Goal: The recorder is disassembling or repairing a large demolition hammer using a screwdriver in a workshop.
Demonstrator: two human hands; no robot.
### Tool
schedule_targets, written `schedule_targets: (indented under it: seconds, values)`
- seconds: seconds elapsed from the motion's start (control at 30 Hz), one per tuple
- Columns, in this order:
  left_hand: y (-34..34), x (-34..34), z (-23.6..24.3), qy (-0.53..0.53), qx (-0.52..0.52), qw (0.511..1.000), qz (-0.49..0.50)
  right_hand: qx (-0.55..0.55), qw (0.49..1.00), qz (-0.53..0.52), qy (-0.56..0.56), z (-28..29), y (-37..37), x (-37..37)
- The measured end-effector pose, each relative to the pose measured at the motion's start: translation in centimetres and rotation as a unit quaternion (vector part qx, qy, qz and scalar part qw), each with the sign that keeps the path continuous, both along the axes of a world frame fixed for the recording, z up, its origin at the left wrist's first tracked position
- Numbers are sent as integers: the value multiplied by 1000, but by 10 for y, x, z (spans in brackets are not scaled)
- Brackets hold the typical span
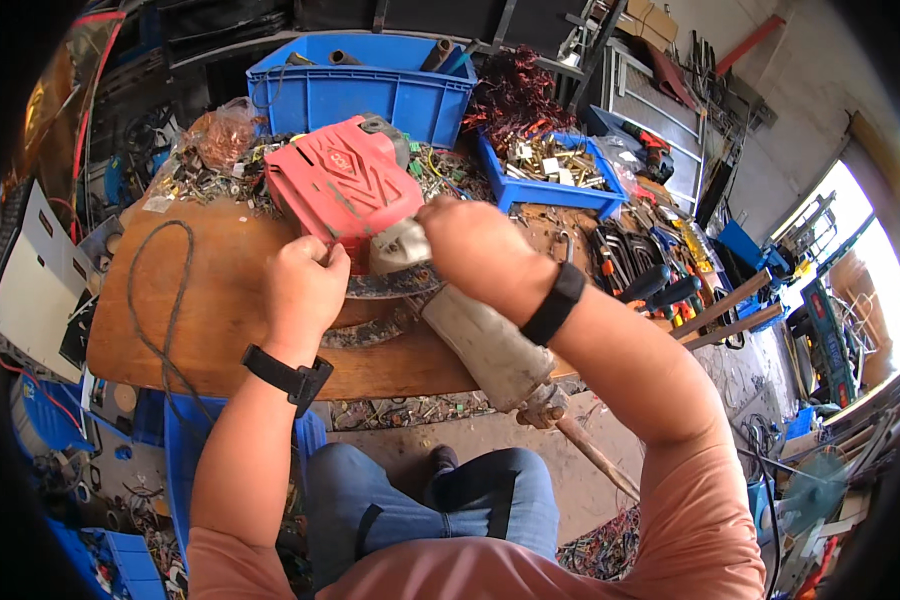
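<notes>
A machine with a red plastic cover [345,180] and a dull silver metal part [400,245] stands tilted on the wooden table in front of me. My left hand [308,290] is closed at the cover's lower left edge; whatever its fingers pinch is hidden. Over the silver part, at the cover's right side, my right hand [475,245] is curled with its fingertips out of sight. A pale grey tapered housing [485,340] lies below the right hand and juts past the table edge. At its lower end is a hammer [595,455] with a wooden handle.
Behind the machine stands a large blue crate [370,95]. A smaller blue tray [555,190] holds many metal pieces. Hand tools [660,270] crowd the right side. A dark cable [155,290] loops over the wooden table top [230,300]. Scrap covers the table's back.
</notes>
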State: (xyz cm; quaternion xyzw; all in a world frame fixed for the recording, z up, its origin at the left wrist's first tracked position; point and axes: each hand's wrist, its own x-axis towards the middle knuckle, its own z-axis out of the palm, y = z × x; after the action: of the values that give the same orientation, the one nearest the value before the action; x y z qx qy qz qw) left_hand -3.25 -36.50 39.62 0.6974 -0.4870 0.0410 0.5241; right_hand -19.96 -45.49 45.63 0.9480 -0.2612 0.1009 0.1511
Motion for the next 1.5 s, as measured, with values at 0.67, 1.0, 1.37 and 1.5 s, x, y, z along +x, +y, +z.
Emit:
schedule_targets:
  seconds: [0.67,1.0,1.37,1.5]
  values:
    - [2,0,-1,8,-13,1000,14,339,908,-73,-234,44,-17,-42]
    - [1,-5,1,-4,-15,1000,7,376,862,-124,-317,44,7,-104]
    - [2,-2,3,-16,-12,1000,4,342,887,-38,-308,84,89,-152]
    - [6,0,-1,-18,-2,1000,9,390,871,-30,-297,86,110,-167]
